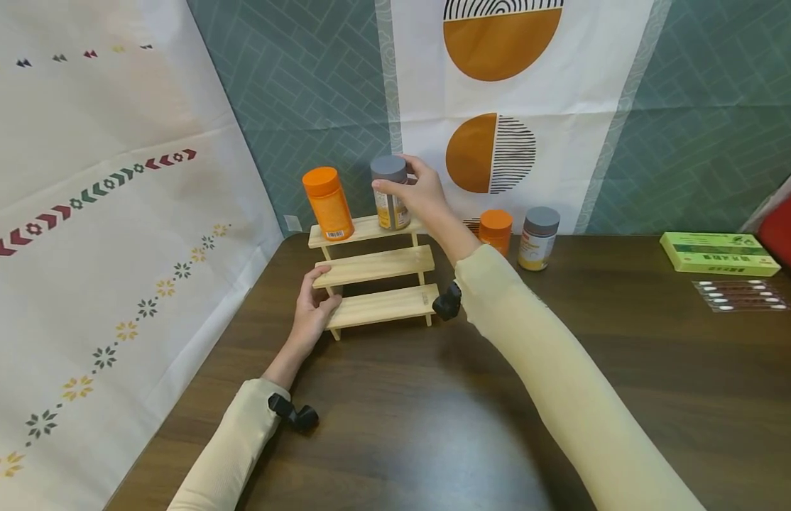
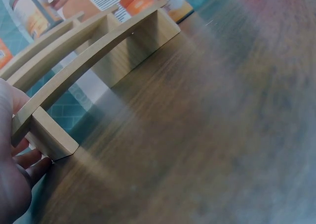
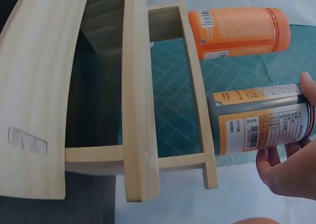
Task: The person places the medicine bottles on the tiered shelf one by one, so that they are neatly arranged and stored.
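A small three-tier wooden shelf (image 1: 376, 266) stands on the table, its steps rising toward the wall. My left hand (image 1: 311, 305) grips its left end, thumb by the lowest step and fingers at the middle one. On the top step, toward the right, is a grey-lidded bottle (image 1: 390, 202) with a yellow and white label. My right hand (image 1: 421, 190) holds that bottle near its lid; in the right wrist view the bottle's base (image 3: 213, 125) meets the top step. An orange bottle (image 1: 329, 206) stands on the same step at the left.
Right of the shelf stand another orange bottle (image 1: 495, 231), partly behind my right forearm, and another grey-lidded bottle (image 1: 539, 240). Farther right lie a green box (image 1: 720, 254) and a clear pack of white-tipped swabs (image 1: 740, 295). A red object (image 1: 785, 231) sits at the right edge.
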Tool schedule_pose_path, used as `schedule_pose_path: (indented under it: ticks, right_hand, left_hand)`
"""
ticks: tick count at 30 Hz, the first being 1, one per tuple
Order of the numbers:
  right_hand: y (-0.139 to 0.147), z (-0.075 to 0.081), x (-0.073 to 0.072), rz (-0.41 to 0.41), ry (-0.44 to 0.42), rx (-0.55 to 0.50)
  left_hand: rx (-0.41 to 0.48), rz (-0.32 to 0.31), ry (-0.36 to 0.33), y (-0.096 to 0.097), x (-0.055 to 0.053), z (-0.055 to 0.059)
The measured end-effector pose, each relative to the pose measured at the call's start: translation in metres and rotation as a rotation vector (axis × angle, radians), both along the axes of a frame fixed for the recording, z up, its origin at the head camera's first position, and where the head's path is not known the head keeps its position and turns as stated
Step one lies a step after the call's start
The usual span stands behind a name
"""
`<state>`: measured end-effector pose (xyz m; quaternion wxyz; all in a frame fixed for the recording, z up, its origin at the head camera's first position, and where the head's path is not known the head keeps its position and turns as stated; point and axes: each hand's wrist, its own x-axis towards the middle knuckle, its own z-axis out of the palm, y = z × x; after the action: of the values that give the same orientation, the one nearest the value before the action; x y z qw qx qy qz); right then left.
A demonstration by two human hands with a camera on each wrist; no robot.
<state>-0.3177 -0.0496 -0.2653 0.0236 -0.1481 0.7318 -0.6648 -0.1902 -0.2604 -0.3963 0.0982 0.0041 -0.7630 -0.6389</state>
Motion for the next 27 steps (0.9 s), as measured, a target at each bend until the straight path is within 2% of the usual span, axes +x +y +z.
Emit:
schedule_pose_path:
  ticks: [4, 11, 15, 27]
  right_hand:
    - [-0.004, -0.004, -0.002, 0.013, 0.025, 0.026]
    - [-0.005, -0.007, -0.003, 0.026, 0.031, 0.038]
    - [-0.003, -0.006, -0.002, 0.039, 0.023, 0.048]
    - [0.005, -0.005, -0.002, 0.08, -0.001, 0.069]
  left_hand:
    - [-0.012, 0.015, -0.008, 0.002, 0.002, 0.004]
    - [-0.003, 0.019, 0.015, -0.008, -0.01, -0.016]
    - [-0.026, 0.022, 0.03, -0.008, -0.011, -0.02]
    - [-0.023, 0.015, 0.041, -0.007, -0.01, -0.018]
